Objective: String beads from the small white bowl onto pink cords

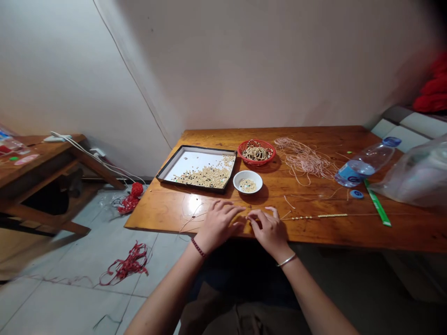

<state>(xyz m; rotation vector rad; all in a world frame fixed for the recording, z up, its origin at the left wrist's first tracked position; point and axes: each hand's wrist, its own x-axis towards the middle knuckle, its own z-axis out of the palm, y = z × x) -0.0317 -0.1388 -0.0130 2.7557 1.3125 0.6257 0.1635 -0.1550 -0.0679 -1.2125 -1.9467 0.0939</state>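
Observation:
My left hand (223,221) is over the front edge of the wooden table, palm down, fingers stretched and thumb apart. Close to its right, my right hand (268,229) pinches thumb and forefinger together on what looks like the end of a thin cord; the tip is too small to make out clearly. A beaded cord (332,215) with cream beads runs rightward from beside that hand along the table. Loose thin cord (191,217) lies left of my left hand. Just beyond both hands stands a small white bowl (236,186) with beads in it.
A black-rimmed tray (176,160) of loose beads lies at the left, beside a red basket (256,162) of beaded strings. Toward the right are tangled pink cord (307,160), a tilted water bottle (366,163), a blue cap (356,194), a green strip (377,204) and a plastic bag (419,177).

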